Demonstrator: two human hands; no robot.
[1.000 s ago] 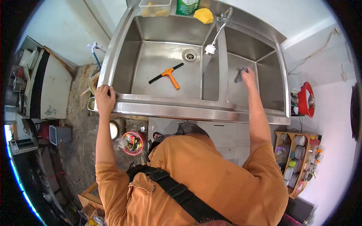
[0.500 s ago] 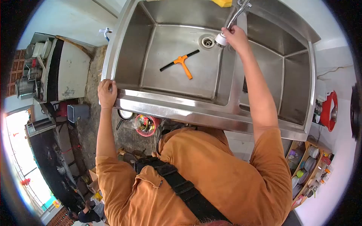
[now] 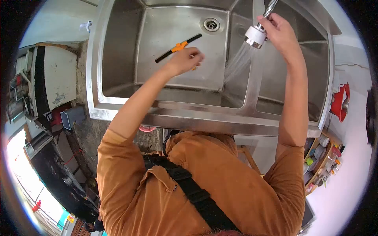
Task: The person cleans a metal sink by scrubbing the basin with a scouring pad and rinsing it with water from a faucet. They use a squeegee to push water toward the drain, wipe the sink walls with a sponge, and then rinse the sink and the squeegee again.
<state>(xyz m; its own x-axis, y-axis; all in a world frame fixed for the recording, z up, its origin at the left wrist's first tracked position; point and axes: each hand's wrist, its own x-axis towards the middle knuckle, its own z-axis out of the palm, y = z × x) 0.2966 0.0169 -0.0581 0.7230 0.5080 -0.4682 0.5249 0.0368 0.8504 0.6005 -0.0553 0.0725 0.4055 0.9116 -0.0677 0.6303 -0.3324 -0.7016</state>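
Note:
My right hand (image 3: 282, 36) grips the sink's flexible metal faucet just above its white spray head (image 3: 255, 35). Water fans from the head down and left, across the divider (image 3: 254, 84) into the left basin (image 3: 147, 37). An orange squeegee (image 3: 179, 47) with a black blade lies in that basin, below the round drain (image 3: 212, 25). My left hand (image 3: 185, 61) is over the squeegee's handle, hiding most of it; a bit of orange shows beneath the fingers. That hand is slightly blurred, its fingers loosely bent and apart.
The steel sink's front rim (image 3: 189, 117) runs along my waist. A red basin (image 3: 340, 103) hangs at the right wall, above a wooden rack (image 3: 319, 161) of dishes and jars. On the left floor stands a grey box (image 3: 72, 117), near a white-sided counter (image 3: 59, 76).
My left hand has left the sink's front left corner and reached over the squeegee. My right hand has drawn the spray head toward me and right, and water now runs from it.

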